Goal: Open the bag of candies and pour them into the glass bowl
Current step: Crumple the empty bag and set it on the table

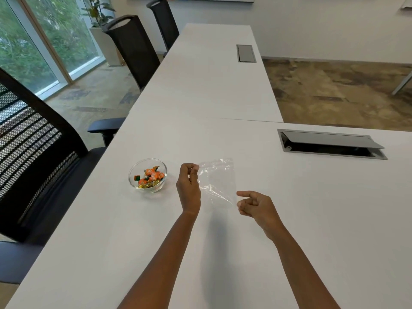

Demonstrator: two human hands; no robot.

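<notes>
A small glass bowl (pixel 133 175) stands on the white table, holding several orange, green and gold wrapped candies (pixel 151 176). To its right a clear plastic bag (pixel 219 181) with nothing visible inside is held just above the table. My left hand (pixel 189 187) pinches the bag's upper left corner between thumb and fingers. My right hand (pixel 254 204) sits at the bag's lower right corner, index finger stretched along its edge, thumb and fingers touching the plastic.
The white table (pixel 223 97) runs far ahead. An open grey cable hatch (pixel 330 144) lies at the right, another (pixel 246 53) farther back. Black mesh chairs (pixel 38 148) line the table's left edge.
</notes>
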